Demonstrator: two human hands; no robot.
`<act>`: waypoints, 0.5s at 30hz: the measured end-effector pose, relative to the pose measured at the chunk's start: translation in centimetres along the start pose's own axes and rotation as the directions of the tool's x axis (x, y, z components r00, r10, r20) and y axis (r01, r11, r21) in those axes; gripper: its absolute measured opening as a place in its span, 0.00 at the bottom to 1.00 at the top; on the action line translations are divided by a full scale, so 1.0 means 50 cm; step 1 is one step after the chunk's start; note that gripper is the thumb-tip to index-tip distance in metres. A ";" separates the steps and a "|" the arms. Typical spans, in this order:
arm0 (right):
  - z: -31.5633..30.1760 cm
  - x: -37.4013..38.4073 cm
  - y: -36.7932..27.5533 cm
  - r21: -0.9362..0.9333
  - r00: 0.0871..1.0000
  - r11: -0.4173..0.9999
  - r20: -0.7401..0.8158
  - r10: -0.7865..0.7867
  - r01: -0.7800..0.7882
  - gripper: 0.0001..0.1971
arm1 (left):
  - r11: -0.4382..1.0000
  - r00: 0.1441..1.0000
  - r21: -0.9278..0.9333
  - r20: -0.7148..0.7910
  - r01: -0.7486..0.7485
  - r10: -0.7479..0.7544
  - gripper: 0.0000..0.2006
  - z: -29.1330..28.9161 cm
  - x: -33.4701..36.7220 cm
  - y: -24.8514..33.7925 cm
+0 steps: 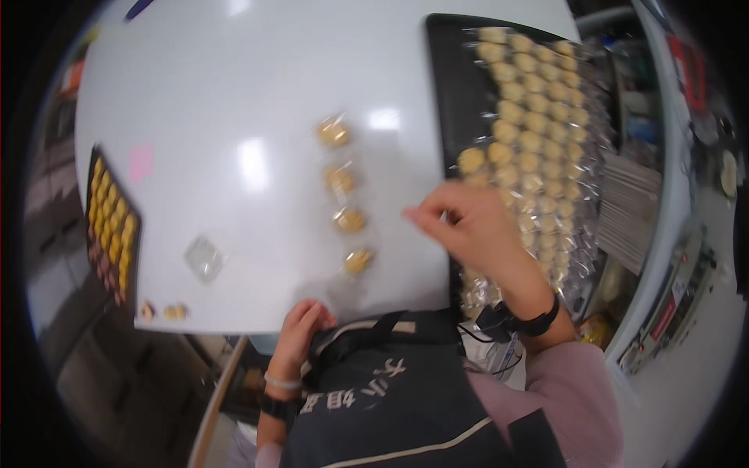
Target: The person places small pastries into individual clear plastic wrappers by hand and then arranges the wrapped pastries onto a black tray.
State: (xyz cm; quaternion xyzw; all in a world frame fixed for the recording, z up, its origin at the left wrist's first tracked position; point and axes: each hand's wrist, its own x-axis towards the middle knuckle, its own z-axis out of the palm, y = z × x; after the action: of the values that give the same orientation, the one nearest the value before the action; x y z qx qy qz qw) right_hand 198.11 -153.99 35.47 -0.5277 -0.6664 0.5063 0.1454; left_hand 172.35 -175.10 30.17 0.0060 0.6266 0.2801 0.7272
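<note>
Four round golden-yellow pastries [349,220], seemingly in clear plastic wrap, lay in a column on the glossy white tabletop [273,78], each a little apart from the next. The person's right hand [468,222] was raised to the right of this column, over the edge of a large black rectangular tray [460,86], its thumb and forefinger drawn together at the tips. The left hand [304,324] was at the near edge of the tabletop, below the nearest pastry, its fingers curled inward. With the blur, I could not tell whether either hand gripped anything.

Many pale-yellow round pastries [530,140] filled most of the black tray in close rows, among shiny clear plastic. Toward the left lay a flat, translucent square packet [204,259], and farther up a pink square [142,161]. A smaller dark tray [135,234] at the left edge bore rows of bright-yellow pieces [109,204] and pinkish-brown pieces [101,265].
</note>
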 end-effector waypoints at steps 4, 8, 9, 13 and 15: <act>0.202 -0.072 0.011 -0.253 0.950 0.950 0.295 -0.106 0.184 0.11 | 0.996 0.996 -0.002 0.006 -0.084 0.084 0.09 -0.042 -0.033 -0.036; 0.316 -0.106 -0.070 -0.279 0.906 0.924 0.402 -0.134 0.260 0.12 | 0.991 0.988 -0.034 0.087 -0.128 0.130 0.09 -0.116 -0.057 -0.094; 0.339 -0.112 -0.099 -0.311 0.901 0.901 0.403 -0.162 0.301 0.12 | 0.986 0.983 -0.048 0.078 -0.161 0.165 0.09 -0.136 -0.064 -0.108; 0.470 -0.102 -0.207 -0.432 0.872 0.798 0.436 -0.223 0.420 0.11 | 0.963 0.962 -0.126 0.107 -0.239 0.253 0.09 -0.240 -0.089 -0.162; 0.546 -0.088 -0.238 -0.398 0.877 0.809 0.392 -0.277 0.434 0.11 | 0.955 0.950 -0.126 0.127 -0.269 0.284 0.09 -0.307 -0.107 -0.178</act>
State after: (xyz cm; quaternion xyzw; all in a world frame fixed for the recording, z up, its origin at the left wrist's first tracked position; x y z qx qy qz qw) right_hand 173.37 -171.13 34.68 -0.3230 -0.8717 0.3685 -0.0032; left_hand 161.57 -190.07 28.52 0.0749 0.5498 0.4112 0.7232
